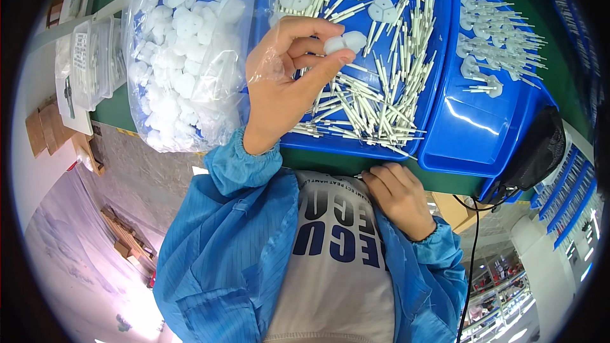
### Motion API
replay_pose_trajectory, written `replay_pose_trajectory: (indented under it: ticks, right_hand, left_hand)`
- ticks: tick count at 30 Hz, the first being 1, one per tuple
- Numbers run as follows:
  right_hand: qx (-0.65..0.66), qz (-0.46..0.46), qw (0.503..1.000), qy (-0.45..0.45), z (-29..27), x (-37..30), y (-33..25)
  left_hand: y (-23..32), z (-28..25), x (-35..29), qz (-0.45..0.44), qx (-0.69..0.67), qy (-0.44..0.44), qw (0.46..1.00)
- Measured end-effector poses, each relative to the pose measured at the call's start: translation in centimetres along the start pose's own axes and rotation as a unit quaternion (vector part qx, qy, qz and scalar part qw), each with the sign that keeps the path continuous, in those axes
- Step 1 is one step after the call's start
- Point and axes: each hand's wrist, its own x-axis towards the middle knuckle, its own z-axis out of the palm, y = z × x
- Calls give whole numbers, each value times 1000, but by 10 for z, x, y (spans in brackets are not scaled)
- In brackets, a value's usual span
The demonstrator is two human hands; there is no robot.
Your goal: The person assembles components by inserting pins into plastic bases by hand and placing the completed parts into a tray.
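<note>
My left hand (289,67) is raised over the big blue tray, pinching a white translucent lobed plastic disc (345,42) between thumb and fingertips. Below it lie many thin white sticks with narrow metal-like ends (381,105), and several lobed discs (383,10) rest on top of them. My right hand (401,198) is at the table's near edge, in front of my body. Its fingers are curled together; a small bit shows at the fingertips, too little to tell what it is. A clear plastic bag (184,57) full of the same white discs sits beside my left hand.
On the right, a second blue tray (467,121) holds discs with sticks attached (499,38). A black mesh pouch (540,146) and a black cable (475,248) are by its near corner. Clear plastic boxes (92,57) stand at the far left on the green table.
</note>
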Motion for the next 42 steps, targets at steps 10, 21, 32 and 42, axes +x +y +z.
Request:
replay_pose_trajectory:
  ticks: [10, 21, 32, 42]
  right_hand:
    - [64, 333, 909, 243, -72, -4, 34]
    - [-153, 328, 872, 330, -64, 6, 134]
    - [-89, 333, 881, 324, -76, 18, 125]
    - [-89, 383, 869, 301, -77, 17, 137]
  left_hand:
    - [2, -4, -3, -2, -13, 4, 1000]
    - [3, -3, 0, -12, -20, 11, 1000]
    - [1, -5, 1, 5, 9, -2, 1000]
    - [0, -6, 0, 13, 4, -16, 1000]
